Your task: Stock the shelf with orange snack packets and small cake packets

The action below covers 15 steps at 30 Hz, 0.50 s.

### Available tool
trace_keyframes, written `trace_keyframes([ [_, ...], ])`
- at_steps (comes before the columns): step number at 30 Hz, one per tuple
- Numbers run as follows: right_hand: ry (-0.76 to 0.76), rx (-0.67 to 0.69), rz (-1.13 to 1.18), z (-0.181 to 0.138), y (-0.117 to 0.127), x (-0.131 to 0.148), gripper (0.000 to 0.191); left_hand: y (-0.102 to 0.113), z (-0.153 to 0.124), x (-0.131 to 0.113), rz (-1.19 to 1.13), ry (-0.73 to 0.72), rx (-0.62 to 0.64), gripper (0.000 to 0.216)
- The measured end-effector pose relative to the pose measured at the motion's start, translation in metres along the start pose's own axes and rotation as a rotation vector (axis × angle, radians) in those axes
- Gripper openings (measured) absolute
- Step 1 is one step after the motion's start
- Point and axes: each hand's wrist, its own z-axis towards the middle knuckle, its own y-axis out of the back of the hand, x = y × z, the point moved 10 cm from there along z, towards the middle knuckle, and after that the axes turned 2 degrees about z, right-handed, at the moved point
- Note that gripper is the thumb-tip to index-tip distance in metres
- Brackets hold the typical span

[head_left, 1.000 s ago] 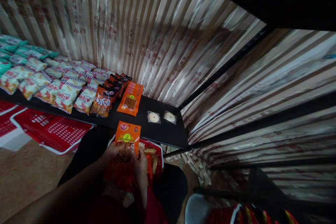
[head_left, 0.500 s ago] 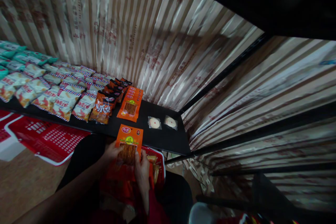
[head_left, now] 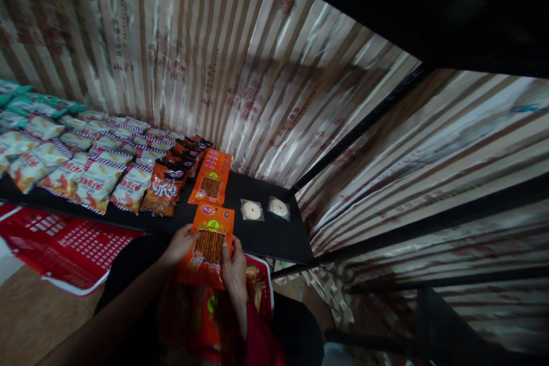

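Between my two hands is an orange snack packet point(head_left: 209, 246) with a clear window showing brown sticks. My left hand point(head_left: 180, 244) grips its left edge, and my right hand point(head_left: 234, 267) closes on the right edge with the thumb on the front. The packet's top end is at the front edge of the black shelf point(head_left: 274, 240). Just beyond it, a row of overlapping orange packets point(head_left: 211, 182) of the same kind lies on the shelf. Below my hands, a red basket point(head_left: 269, 291) holds more orange packets point(head_left: 210, 311), partly hidden by my arms.
Two round pale items in clear wrappers point(head_left: 251, 210) lie right of the orange row. Left of it are dark orange bags point(head_left: 161, 189), white snack bags point(head_left: 99, 183) and green bags point(head_left: 40, 104). Another red basket point(head_left: 81, 246) is under the shelf. A black post point(head_left: 360, 126) rises at the right.
The held packet has come up slightly clear of the basket, toward the row on the shelf, still in both hands. My view has shifted a little.
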Motion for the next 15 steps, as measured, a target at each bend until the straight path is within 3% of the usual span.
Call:
trace_keyframes([
  [10,0.039,0.008,-0.038,0.038,-0.009,0.01,0.044,-0.001,0.033,-0.029,-0.037,-0.035,-0.049,0.01],
  [15,0.076,0.015,-0.053,0.058,-0.014,0.016,0.04,-0.007,0.047,-0.053,0.069,-0.101,-0.007,0.009],
])
